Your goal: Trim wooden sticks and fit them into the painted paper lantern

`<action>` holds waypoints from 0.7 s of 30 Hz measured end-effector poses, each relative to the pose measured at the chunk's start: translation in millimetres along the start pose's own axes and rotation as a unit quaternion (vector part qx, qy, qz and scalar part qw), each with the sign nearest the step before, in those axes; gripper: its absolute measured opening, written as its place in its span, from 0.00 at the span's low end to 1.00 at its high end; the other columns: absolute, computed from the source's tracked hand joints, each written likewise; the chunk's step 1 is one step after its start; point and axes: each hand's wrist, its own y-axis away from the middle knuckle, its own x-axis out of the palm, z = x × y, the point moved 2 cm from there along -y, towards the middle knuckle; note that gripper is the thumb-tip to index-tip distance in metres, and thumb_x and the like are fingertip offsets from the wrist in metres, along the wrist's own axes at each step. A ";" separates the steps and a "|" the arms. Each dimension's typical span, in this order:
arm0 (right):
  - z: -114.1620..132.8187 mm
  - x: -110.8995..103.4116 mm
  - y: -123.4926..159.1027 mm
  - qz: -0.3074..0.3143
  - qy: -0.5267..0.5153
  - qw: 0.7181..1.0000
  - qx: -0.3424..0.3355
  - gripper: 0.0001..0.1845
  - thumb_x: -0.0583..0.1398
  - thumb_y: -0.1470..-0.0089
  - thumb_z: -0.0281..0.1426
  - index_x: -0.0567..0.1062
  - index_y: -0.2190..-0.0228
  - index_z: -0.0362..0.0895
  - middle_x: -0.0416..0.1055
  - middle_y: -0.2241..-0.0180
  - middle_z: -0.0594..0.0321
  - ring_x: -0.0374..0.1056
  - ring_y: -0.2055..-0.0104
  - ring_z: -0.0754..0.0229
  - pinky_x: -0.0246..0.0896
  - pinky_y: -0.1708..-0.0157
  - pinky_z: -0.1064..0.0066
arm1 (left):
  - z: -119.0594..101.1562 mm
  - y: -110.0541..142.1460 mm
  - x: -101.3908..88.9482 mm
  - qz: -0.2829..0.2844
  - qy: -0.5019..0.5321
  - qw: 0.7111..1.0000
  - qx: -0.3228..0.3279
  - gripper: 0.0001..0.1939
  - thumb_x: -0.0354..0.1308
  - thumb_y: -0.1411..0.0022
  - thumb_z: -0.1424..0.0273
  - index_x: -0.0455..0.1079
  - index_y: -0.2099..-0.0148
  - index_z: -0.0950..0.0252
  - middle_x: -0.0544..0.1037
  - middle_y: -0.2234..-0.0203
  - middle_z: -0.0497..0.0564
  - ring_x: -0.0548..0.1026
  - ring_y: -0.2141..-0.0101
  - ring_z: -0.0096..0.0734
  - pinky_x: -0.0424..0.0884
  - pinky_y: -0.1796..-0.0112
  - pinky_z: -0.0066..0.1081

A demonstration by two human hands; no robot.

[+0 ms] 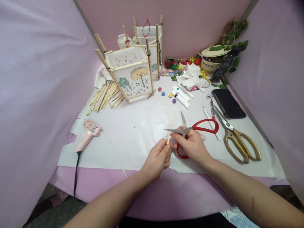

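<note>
My left hand (158, 157) is closed around the lower part of a thin pale wooden stick (174, 117), which slants up and away over the table. In my right hand (194, 146) is a pair of red-handled scissors (178, 130), held near the pivot with the blades spread apart. One blade crosses the stick just above my fingers. My right thumb and fingertips also reach the stick, close beside my left hand. Beyond them stands a paper lantern (134, 80) with a wooden frame and painted trees, and a second similar lantern (155, 50) is partly hidden behind it.
Loose wooden sticks (108, 96) lie left of the lantern, with a pink glue gun (87, 134) nearer me. White markers (181, 96) and small paint pots (163, 93) sit mid-table. At right are gold-handled scissors (242, 145), a phone (228, 103) and a bowl (210, 65).
</note>
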 end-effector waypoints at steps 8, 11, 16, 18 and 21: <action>-2.6 -13.6 -2.7 -0.128 -0.013 0.992 0.017 0.15 0.61 0.49 0.42 0.72 0.74 0.42 0.69 0.85 0.66 0.62 0.82 0.65 0.54 0.80 0.73 | -15.7 0.6 -6.8 -0.046 0.128 0.991 -0.013 0.09 0.51 0.35 0.65 0.61 0.63 0.66 0.52 0.82 0.40 0.47 0.82 0.15 0.42 0.82 0.19; -4.0 -15.7 -4.9 -0.137 -0.011 0.990 0.022 0.16 0.61 0.50 0.43 0.73 0.74 0.41 0.69 0.85 0.65 0.61 0.83 0.65 0.53 0.81 0.73 | -19.5 1.2 -8.9 -0.026 0.138 0.990 -0.013 0.09 0.50 0.35 0.64 0.62 0.62 0.65 0.53 0.81 0.41 0.50 0.82 0.15 0.44 0.82 0.19; -7.6 -14.4 -6.3 -0.123 0.000 0.992 0.033 0.17 0.62 0.51 0.44 0.72 0.75 0.42 0.70 0.84 0.63 0.63 0.81 0.63 0.53 0.81 0.72 | -19.3 1.0 -10.0 -0.015 0.119 0.993 0.010 0.10 0.49 0.34 0.63 0.63 0.60 0.64 0.53 0.82 0.40 0.46 0.84 0.15 0.44 0.82 0.20; -8.8 -13.9 -6.5 -0.124 0.002 0.992 0.036 0.17 0.62 0.51 0.44 0.72 0.74 0.41 0.70 0.84 0.63 0.64 0.81 0.63 0.54 0.81 0.72 | -18.9 0.7 -10.3 -0.018 0.111 0.993 0.018 0.10 0.49 0.34 0.62 0.63 0.59 0.64 0.53 0.82 0.40 0.45 0.84 0.15 0.43 0.82 0.20; -9.2 -11.9 -6.4 -0.106 -0.001 0.994 0.040 0.16 0.62 0.51 0.41 0.74 0.66 0.41 0.71 0.83 0.65 0.66 0.80 0.62 0.56 0.80 0.72 | -18.5 -0.1 -10.9 -0.028 0.102 0.994 0.026 0.10 0.50 0.35 0.62 0.61 0.60 0.64 0.54 0.82 0.39 0.45 0.84 0.15 0.43 0.82 0.20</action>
